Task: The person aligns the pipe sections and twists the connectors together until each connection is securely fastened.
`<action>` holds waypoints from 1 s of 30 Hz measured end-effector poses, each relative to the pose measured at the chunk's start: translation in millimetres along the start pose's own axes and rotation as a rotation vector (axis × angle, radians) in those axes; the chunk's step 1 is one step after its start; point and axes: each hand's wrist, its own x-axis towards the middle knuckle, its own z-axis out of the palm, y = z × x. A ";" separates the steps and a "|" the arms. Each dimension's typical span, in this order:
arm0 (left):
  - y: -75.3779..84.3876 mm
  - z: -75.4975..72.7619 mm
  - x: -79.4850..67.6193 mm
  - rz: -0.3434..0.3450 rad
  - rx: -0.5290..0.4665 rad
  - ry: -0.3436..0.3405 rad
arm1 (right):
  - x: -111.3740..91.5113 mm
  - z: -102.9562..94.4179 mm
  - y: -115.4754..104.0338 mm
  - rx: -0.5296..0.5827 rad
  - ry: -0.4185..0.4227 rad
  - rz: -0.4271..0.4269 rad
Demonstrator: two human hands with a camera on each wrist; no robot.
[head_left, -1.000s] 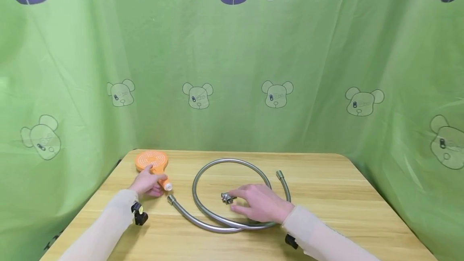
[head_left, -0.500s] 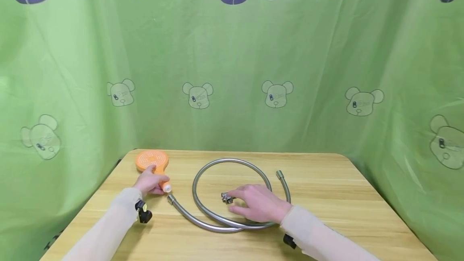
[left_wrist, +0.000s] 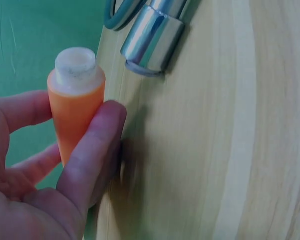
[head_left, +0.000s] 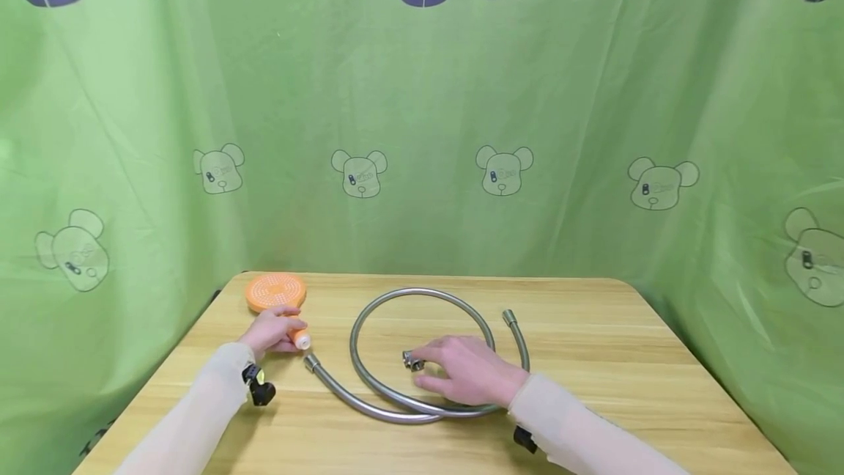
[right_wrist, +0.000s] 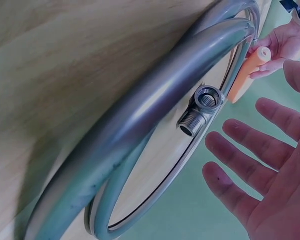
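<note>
The left hand [head_left: 272,330] is curling its thumb and fingers around the handle of the orange shower head [head_left: 277,292], just left of the hose [head_left: 420,291]. They are pressing on opposite sides of the handle, leaving its white end [left_wrist: 76,70] sticking out. That end is pointing toward the hose's left nut [head_left: 311,363], near it but not touching. The dotted round face is facing up, farther from the hose than the handle; I cannot tell whether the handle is touching the table [head_left: 626,358].

The right hand [head_left: 471,369] is hovering over the right side of the hose's loop, hiding part of it in the head view. Its fingers are extending nearly straight and spread, holding nothing. The metal fitting [head_left: 412,361] is lying inside the loop, near the fingertips, with a gap showing in the right wrist view.

The hose is lying looped on the table, crossing itself on its near side, with its other nut [head_left: 508,318] resting to the right of the loop. Pale sleeves [head_left: 198,409] are covering both forearms, and black devices [head_left: 262,393] are sitting at the wrists. Beyond the hose, a printed green curtain [head_left: 422,79] is hanging.
</note>
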 end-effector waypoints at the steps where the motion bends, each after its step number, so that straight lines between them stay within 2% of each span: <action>1: -0.5 0.0 0.5 -0.002 0.001 -0.005 | -0.3 0.0 -0.3 0.001 -0.003 0.004; 8: -1.4 -0.2 2.0 -0.005 -0.007 -0.044 | 2.2 -0.2 -4.2 0.013 -0.038 0.025; 12: -0.1 -1.7 1.3 -0.003 -0.012 -0.053 | 9.8 -3.6 -11.6 0.033 -0.050 -0.002; 17: -1.0 -4.2 2.7 -0.020 -0.034 -0.060 | 26.7 -6.7 -22.6 0.055 -0.077 -0.044; 23: -0.2 -7.8 5.8 -0.034 -0.060 -0.084 | 49.7 -5.0 -33.9 0.065 -0.096 -0.049; 30: 1.6 -12.2 9.3 -0.027 -0.077 -0.102 | 77.0 -2.6 -49.0 0.082 -0.144 -0.084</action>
